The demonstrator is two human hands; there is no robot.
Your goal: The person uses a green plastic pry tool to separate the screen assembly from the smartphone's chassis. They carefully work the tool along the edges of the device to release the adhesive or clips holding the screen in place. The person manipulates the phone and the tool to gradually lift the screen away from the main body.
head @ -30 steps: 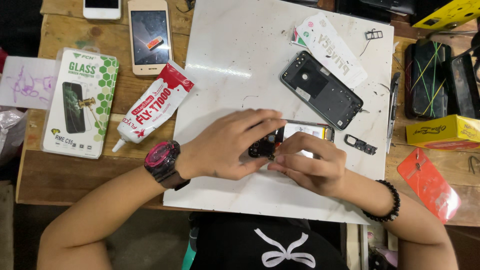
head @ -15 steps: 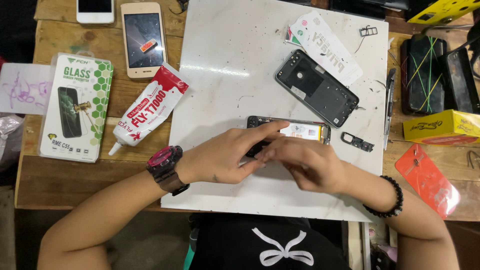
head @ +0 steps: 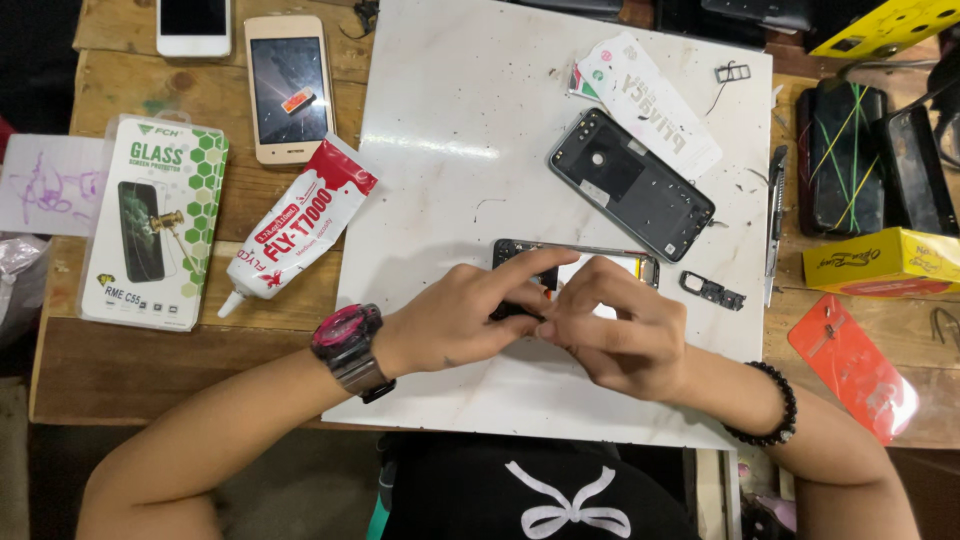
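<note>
An opened phone [head: 600,257] lies flat near the middle of the white board [head: 470,120], its inner side up. My left hand [head: 455,328], with a pink watch on the wrist, grips the phone's left end with thumb and forefinger. My right hand [head: 625,335], with a black bead bracelet on the wrist, covers the phone's near edge. Its fingertips meet the left hand's at that edge. What the fingers pinch there is hidden.
A black back cover [head: 630,185] and a small black part [head: 712,291] lie on the board beyond my hands. A glue tube [head: 300,225], screen protector pack [head: 155,225] and gold phone [head: 290,85] are on the left. A metal tool [head: 775,225], banded black phones [head: 850,155] and yellow box [head: 880,262] are on the right.
My hands have drawn closer together over the phone. The left forefinger has stretched out toward the right hand's fingertips. The phone stays in place.
</note>
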